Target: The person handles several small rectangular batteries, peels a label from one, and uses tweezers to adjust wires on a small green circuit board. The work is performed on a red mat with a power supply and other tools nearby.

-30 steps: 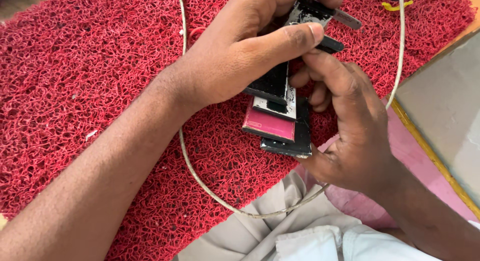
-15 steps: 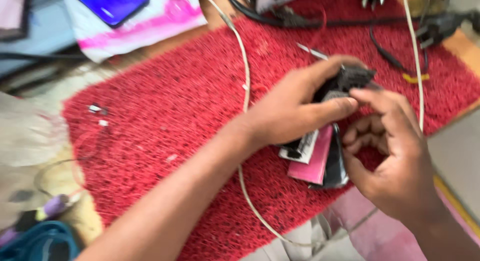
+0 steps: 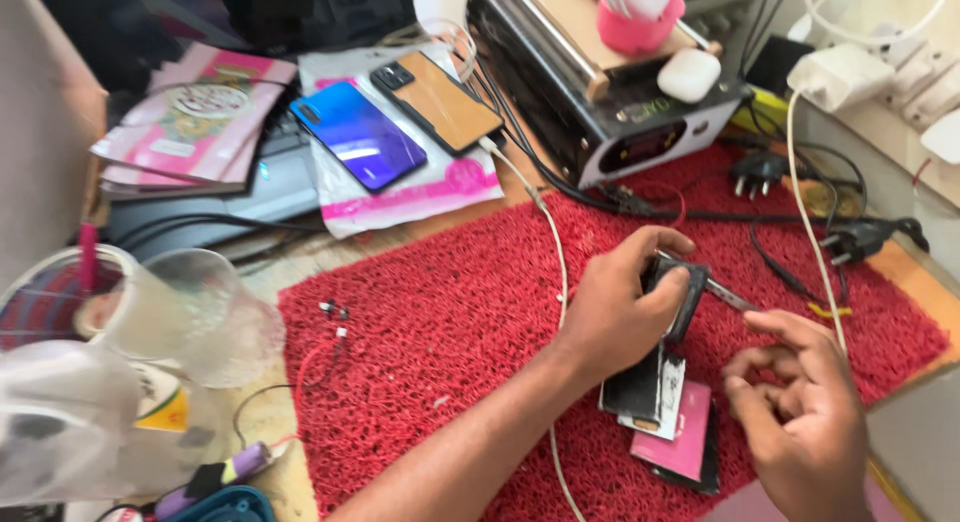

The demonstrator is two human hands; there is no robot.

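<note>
While my left hand (image 3: 625, 312) grips the stack of opened phone parts (image 3: 665, 392) near the red mat's (image 3: 440, 362) right edge, my right hand (image 3: 800, 412) hovers beside it, fingers loosely curled, holding nothing. Past the mat's far-left corner, a white-and-pink package (image 3: 400, 197) carries two phones.

- The looped mat (image 3: 450, 332) under everything is bright red with a coarse, curly texture.
- The left hand (image 3: 615, 317) holds a black phone part (image 3: 640, 387) with a white label and a pink slab (image 3: 685, 444) below it.
- Far left, one phone (image 3: 358, 135) shimmers blue into violet; the phone back (image 3: 440, 102) beside it is tan with a black rim.
- Both lie on a white bag (image 3: 420, 187) printed in pink.
- A white cable (image 3: 550, 242) crosses the red.
- The cup (image 3: 640, 22) far off is pink.
</note>
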